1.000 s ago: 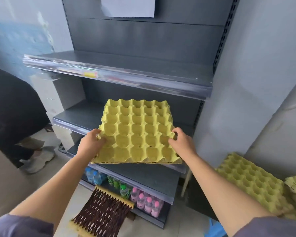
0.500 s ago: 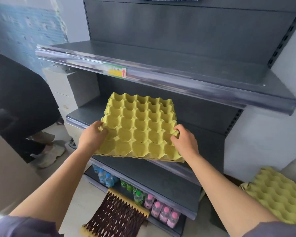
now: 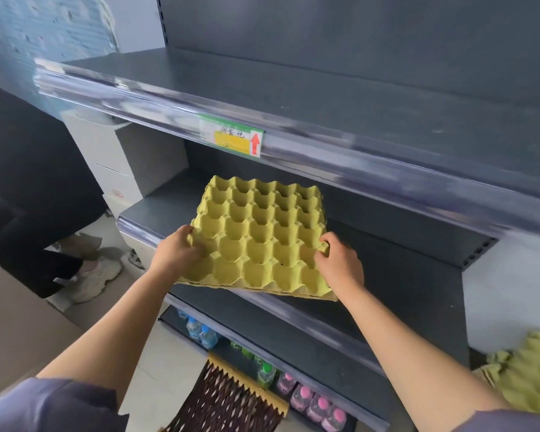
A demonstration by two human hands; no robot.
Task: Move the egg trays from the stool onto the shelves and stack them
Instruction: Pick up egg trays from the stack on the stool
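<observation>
Egg tray (image 3: 259, 241) is held by side edges, grip of left hand (image 3: 176, 254) and right hand (image 3: 340, 266) closed on it. Tray is now brought further in over middle shelf (image 3: 418, 275) than before; set-down is judged imminent.

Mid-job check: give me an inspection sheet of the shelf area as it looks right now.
Surface: middle shelf, dark grey metal.
Job's things: yellow egg tray partly over that shelf, near edge overhanging its front; more egg trays lower right.
Clutter: brown mesh sheet and bottles lower down.
Grippers: left hand grips the tray's left edge; right hand grips its right edge.
Cables: nothing seen.
Surroundings: upper shelf with price label; white boxes at left; someone's shoe on the floor.
</observation>
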